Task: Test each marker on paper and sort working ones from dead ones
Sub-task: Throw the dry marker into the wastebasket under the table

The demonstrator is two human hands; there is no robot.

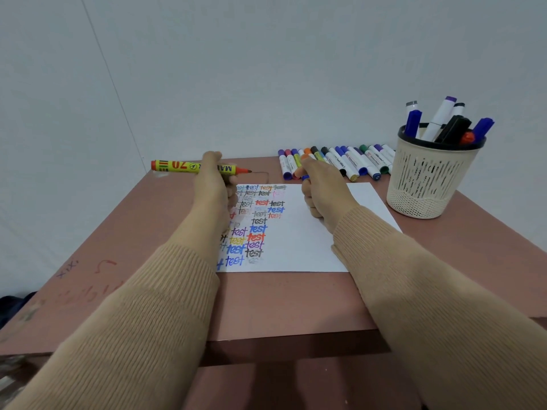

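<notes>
1. Marker (192, 167): yellow and orange, uncapped. We read "70" and "MAR…" upside down. Its long axis runs left to right with the tip pointing right, and it hangs just beyond the paper's far left corner.
2. Left hand (214, 184): clamped round the marker and nearer the written column. We judge the tip must come down and toward us.
3. Right hand (322, 190): apart from the left, curled, seemingly pinching a cap (305, 176).
4. Paper (310, 247): rows of "test" in many colours.
</notes>
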